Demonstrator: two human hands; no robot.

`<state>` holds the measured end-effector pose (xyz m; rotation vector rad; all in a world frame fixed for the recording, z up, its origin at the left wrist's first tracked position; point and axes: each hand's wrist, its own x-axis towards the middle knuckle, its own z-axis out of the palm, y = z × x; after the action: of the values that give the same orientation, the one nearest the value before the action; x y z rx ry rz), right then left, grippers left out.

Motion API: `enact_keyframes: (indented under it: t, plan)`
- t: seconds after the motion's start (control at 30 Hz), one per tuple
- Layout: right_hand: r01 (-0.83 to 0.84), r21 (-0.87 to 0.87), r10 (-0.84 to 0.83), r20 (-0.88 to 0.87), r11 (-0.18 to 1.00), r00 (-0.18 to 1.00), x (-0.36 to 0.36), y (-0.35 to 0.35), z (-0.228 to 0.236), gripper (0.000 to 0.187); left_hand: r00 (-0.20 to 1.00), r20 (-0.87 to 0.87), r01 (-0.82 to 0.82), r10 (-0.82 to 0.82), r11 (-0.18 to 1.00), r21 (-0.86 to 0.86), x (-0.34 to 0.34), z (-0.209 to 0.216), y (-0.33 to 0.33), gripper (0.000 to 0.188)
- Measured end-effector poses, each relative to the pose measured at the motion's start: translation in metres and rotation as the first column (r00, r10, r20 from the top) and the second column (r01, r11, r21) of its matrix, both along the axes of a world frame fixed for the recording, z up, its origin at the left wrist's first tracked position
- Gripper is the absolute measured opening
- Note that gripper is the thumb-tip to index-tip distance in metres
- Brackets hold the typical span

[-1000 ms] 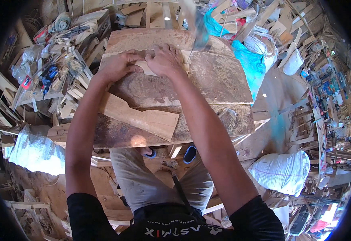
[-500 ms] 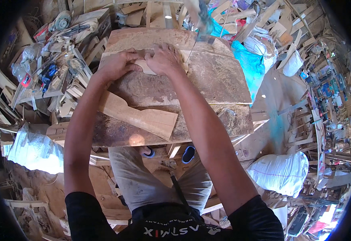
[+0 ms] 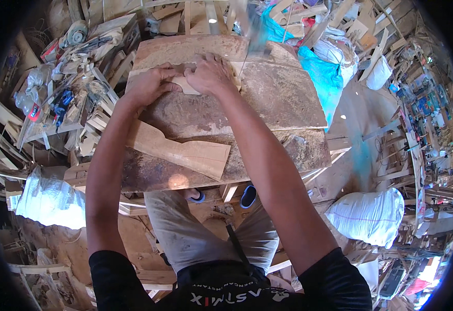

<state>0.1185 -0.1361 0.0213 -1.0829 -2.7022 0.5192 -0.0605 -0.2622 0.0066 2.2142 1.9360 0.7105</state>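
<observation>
A pale piece of wood (image 3: 188, 87) lies flat on the sawdust-covered worktable (image 3: 278, 103), under both of my hands. My left hand (image 3: 156, 84) grips its left end, thumb and fingers closed around the edge. My right hand (image 3: 209, 75) bears down on its right part, fingers bent over it, hiding much of the piece. Just right of those fingers, a thin upright saw blade (image 3: 244, 66) meets the tabletop. The machine part above the blade (image 3: 258, 36) is blurred by motion. Nearer me rests a larger curved wooden board (image 3: 185, 154) with a drawn line.
Wood offcuts, a plastic bottle (image 3: 28, 105) and tools crowd a bench at the left. A turquoise sheet (image 3: 320, 83) hangs beside the table's right edge. A white sack (image 3: 367, 215) stands on the floor at the right. More scraps are heaped beyond the table.
Both hands keep their hold on the wood piece and have hardly moved against the table. The whole view has shifted slightly.
</observation>
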Motion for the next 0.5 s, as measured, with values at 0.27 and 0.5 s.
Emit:
enact_keyframes:
  t: [0.27, 0.5]
  plan:
    - [0.004, 0.027, -0.004, -0.029, 1.0, 1.0, 0.0003, 0.0024, -0.0017, 0.075, 1.0, 0.008, -0.015, 0.015, 1.0, 0.017, 0.0059, 0.0046, -0.0003, 0.043]
    - [-0.003, 0.033, 0.005, -0.071, 0.999, 0.997, -0.0016, 0.0051, -0.0089, 0.072, 0.999, 0.039, 0.029, -0.032, 0.998, 0.063, 0.0067, 0.0025, 0.0008, 0.043]
